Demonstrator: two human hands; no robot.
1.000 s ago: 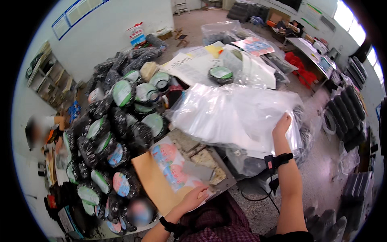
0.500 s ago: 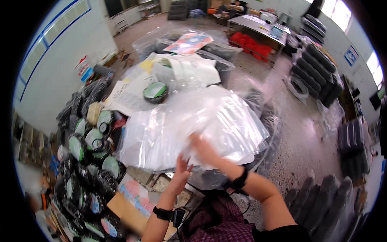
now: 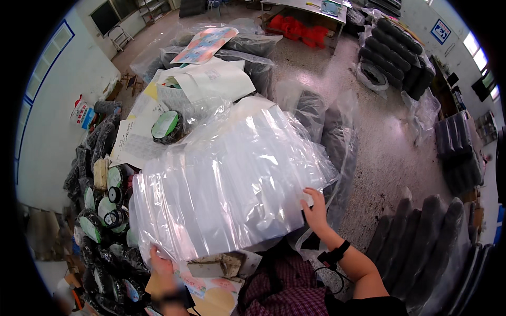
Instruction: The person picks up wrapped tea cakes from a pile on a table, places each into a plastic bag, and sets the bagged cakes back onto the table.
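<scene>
A broad stack of clear plastic bags [image 3: 226,179] lies spread in front of me, its creased, overlapping layers shining. My left hand [image 3: 162,265] is at the near left corner, with the plastic pinched between thumb and fingers. At the right end, my right hand [image 3: 316,215] grips the edge, fingertips on top of the film. Beyond the stack's far left side sits a round roll with a green label [image 3: 165,124] in black wrap. White paper sheets [image 3: 211,83] and a colourful printed sheet [image 3: 204,44] lie farther back.
Many black-wrapped rolls [image 3: 100,284] pile up at my left. Bagged dark cushion-like bundles stand at the lower right [image 3: 421,247] and far right [image 3: 392,50]. A table [image 3: 305,7] with red netting [image 3: 298,30] under it stands at the back. Cardboard [image 3: 219,300] lies near my lap.
My hands were close together over the plastic's near edge; now they are spread to its two ends. The plastic lies flatter and wider, nearer to me. The view has shifted too.
</scene>
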